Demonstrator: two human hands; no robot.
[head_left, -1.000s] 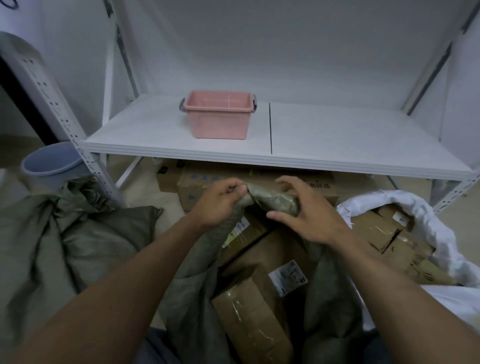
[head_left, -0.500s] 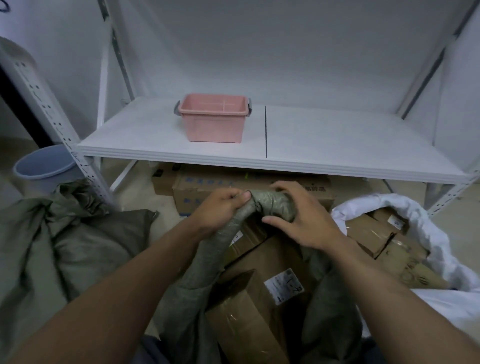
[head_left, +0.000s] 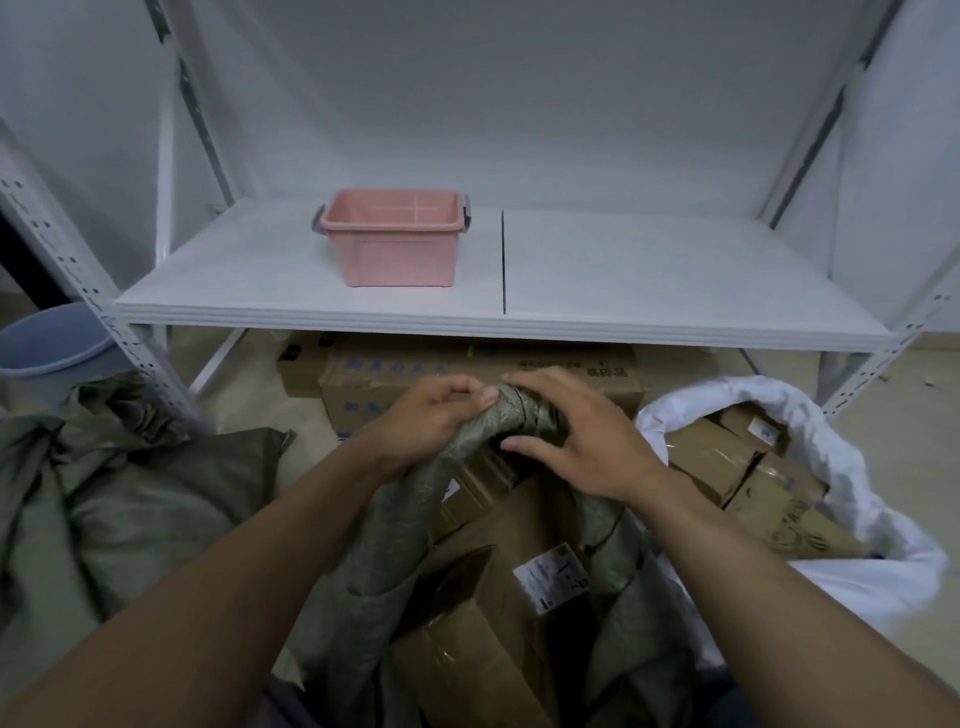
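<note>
Rolled sack rim (head_left: 522, 415) thicker than a second before; held it in closed grip of left hand (head_left: 431, 421) and right hand (head_left: 584, 444), below front edge of shelf (head_left: 649, 270), above cardboard boxes (head_left: 498, 540); likely bared these for removal.

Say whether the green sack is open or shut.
Open: left hand and right hand grip the sack by its rolled-down rim; cardboard boxes show inside.

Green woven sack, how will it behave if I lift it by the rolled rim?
Probably floppy: the green woven sack bunches into a soft roll in the left hand and right hand. Likely heavy, since taped cardboard boxes fill it. The coarse weave should resist slipping.
</note>
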